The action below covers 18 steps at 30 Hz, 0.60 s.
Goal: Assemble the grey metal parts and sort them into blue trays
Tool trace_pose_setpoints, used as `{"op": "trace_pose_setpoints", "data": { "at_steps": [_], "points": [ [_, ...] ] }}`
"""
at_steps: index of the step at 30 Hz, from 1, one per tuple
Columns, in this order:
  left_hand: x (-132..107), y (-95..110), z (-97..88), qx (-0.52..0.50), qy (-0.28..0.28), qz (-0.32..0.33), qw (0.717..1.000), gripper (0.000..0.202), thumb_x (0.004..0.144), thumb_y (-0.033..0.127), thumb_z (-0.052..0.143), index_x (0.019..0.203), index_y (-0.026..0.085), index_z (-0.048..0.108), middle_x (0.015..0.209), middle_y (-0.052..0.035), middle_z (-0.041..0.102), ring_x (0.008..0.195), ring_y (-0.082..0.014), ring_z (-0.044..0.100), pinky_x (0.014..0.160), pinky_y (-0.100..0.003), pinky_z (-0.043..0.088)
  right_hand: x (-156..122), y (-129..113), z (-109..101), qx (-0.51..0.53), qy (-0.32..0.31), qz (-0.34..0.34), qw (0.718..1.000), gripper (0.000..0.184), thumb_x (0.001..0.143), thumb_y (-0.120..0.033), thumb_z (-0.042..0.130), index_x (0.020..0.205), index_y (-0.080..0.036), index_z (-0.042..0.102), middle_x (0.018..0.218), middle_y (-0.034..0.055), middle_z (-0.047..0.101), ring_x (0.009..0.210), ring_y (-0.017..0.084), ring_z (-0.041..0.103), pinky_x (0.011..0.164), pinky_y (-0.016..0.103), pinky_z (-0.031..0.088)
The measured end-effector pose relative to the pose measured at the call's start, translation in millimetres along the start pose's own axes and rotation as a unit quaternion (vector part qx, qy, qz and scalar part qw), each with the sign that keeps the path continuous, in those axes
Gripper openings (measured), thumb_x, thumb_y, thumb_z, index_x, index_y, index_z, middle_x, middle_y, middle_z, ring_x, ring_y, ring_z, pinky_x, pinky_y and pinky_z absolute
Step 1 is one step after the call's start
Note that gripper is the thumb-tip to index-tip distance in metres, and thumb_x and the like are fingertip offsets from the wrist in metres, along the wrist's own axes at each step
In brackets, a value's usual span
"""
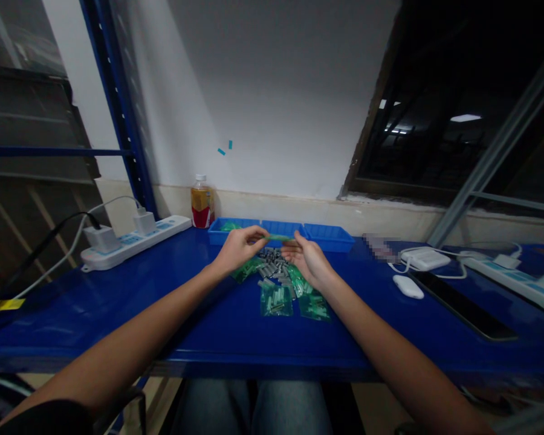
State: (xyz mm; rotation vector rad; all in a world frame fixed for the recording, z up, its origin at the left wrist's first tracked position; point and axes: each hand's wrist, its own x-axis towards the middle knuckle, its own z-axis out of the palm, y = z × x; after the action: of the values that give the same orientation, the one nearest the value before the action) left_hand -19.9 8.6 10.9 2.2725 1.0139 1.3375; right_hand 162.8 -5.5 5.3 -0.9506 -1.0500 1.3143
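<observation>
Above the middle of the blue table, my left hand [241, 246] pinches one end of a small green plastic bag [281, 238], seen nearly edge-on. My right hand [309, 258] holds the bag's other end at the thumb, its fingers curved beneath. What is inside this bag is too small to make out. Below both hands lies a pile of small grey metal cylinders [274, 264]. Around the pile are several green bags, among them a filled bag [276, 300] in front and another bag [315, 306] to its right.
A blue divided tray [329, 237] stands behind my hands, green bags in its left section. A drink bottle [201, 202] and a power strip [136, 241] are at the left. On the right lie a phone [465, 305], a white earphone case [408, 287] and cables.
</observation>
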Motion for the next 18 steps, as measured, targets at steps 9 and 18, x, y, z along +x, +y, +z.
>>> {"op": "trace_pose_setpoints", "data": {
  "at_steps": [9, 18],
  "points": [
    [4, -2, -4.3, 0.015, -0.048, -0.008, 0.999, 0.028, 0.078, 0.020, 0.049, 0.098, 0.017, 0.067, 0.096, -0.0064, 0.069, 0.084, -0.0175, 0.062, 0.076, -0.029, 0.046, -3, -3, -4, -0.172, 0.013, -0.147, 0.974, 0.023, 0.064, -0.017, 0.057, 0.084, -0.013, 0.067, 0.062, 0.0002, 0.058, 0.053, 0.011, 0.049, 0.051, 0.024, 0.038],
    [9, -8, 3.7, -0.262, 0.012, -0.249, 0.932, 0.048, 0.078, 0.057, 0.049, 0.064, 0.013, 0.062, 0.061, -0.0046, 0.058, 0.053, -0.0115, 0.048, 0.049, -0.024, 0.034, -20, 4, 4, -0.406, -0.015, -0.490, 0.771, 0.036, 0.078, -0.007, 0.044, 0.098, -0.022, 0.069, 0.080, 0.0035, 0.056, 0.072, 0.013, 0.054, 0.066, 0.026, 0.044]
  ]
}}
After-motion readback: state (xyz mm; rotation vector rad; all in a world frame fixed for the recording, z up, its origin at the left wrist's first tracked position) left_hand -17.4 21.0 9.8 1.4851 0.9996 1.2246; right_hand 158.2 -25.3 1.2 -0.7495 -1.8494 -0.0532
